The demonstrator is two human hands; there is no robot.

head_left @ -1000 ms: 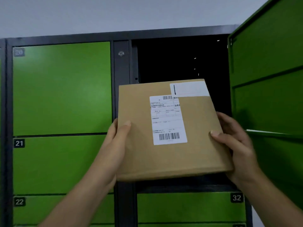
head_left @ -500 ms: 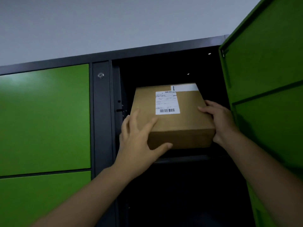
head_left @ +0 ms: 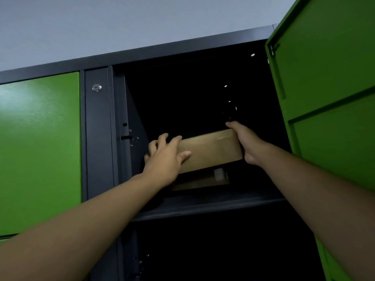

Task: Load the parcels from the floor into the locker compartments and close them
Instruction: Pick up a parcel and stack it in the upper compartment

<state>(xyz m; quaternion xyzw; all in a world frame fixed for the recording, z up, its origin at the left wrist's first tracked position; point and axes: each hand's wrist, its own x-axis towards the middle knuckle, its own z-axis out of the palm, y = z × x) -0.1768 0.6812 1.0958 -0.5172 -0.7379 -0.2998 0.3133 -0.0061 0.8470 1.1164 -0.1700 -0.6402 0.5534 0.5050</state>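
Head view, the only one supplied: the parcel (head_left: 211,151), a brown cardboard box, sits within the mouth of the open top locker compartment (head_left: 203,207), raised clear of the compartment's floor and tilted, its right end higher than its left. The left hand (head_left: 164,159) lies over the box's near left corner with fingers (head_left: 162,138) spread and fairly straight across the top, thumb laid on the front face. The right hand (head_left: 243,140) grips the right end, fingers curled over the top edge. Beneath the box lies a second flat brown item (head_left: 200,182) with a pale patch; whether it is another parcel cannot be determined. The green door (head_left: 324,78) stands swung open at right, just beside the right forearm; a closed green door (head_left: 40,149) and a keyed lock (head_left: 96,88) are at left. The space below the shelf is dark and appears open. Assessment: insertion is in progress and the door is not yet closed. Risks noted: the left hand presses rather than clasps, so a slackened right grip could let the tilted box slide out over the shelf lip; set down on the item beneath, the box may rest unevenly or stand proud of the opening and foul the door; the left fingers are near the side wall and could be pinched.
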